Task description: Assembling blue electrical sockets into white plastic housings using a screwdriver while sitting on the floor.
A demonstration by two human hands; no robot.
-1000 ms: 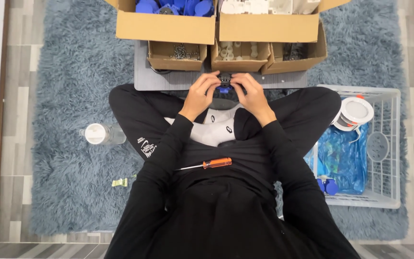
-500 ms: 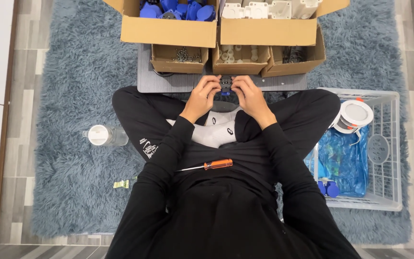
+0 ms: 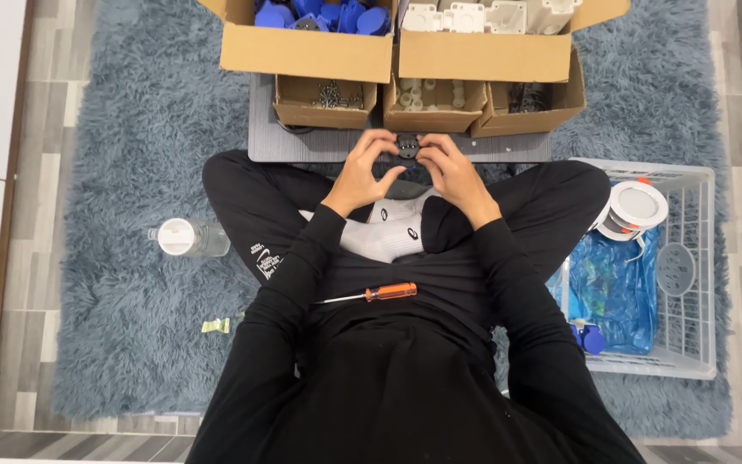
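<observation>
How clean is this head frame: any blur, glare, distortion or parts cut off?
Head view: even, soft light, with no harsh shadows or glare; the rug, screwdriver and bottle are sharp. The small dark part between left hand and right hand is too tiny to resolve. The cardboard boxes are cut off at the top edge. Floor lines show slight wide-angle bending.

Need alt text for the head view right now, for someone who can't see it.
Seated cross-legged on a blue rug, a person holds a small dark part between left hand and right hand, before open cardboard boxes of parts. An orange-handled screwdriver lies on their lap.
</observation>
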